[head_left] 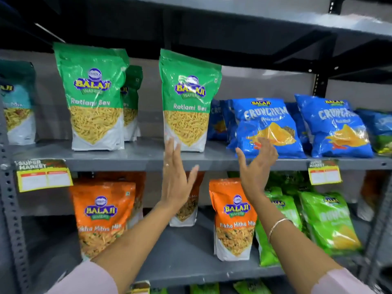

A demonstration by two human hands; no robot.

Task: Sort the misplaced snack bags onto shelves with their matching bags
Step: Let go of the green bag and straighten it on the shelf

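Both hands empty, fingers straight and together: left hand (pixel 176 179) before a green Ratlami Sev bag (pixel 186 102); right hand (pixel 257 166) covering a blue Cruncheм bag's (pixel 267 122) lower edge; orange Tikha Mitha Mix bags (pixel 233 221) below.

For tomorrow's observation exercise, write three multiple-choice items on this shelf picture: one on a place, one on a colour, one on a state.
1. Where do the blue Crunchem bags lie?
A upper shelf, right
B lower shelf, left
C floor

2. What colour are the Tikha Mitha Mix bags?
A blue
B orange
C black

3. What are the left hand and right hand doing?
A each gripping a bag
B open, holding nothing
C clenched fists

Answers: A, they lie beside the Ratlami Sev bag; B, orange packs; B, fingers are spread and empty.
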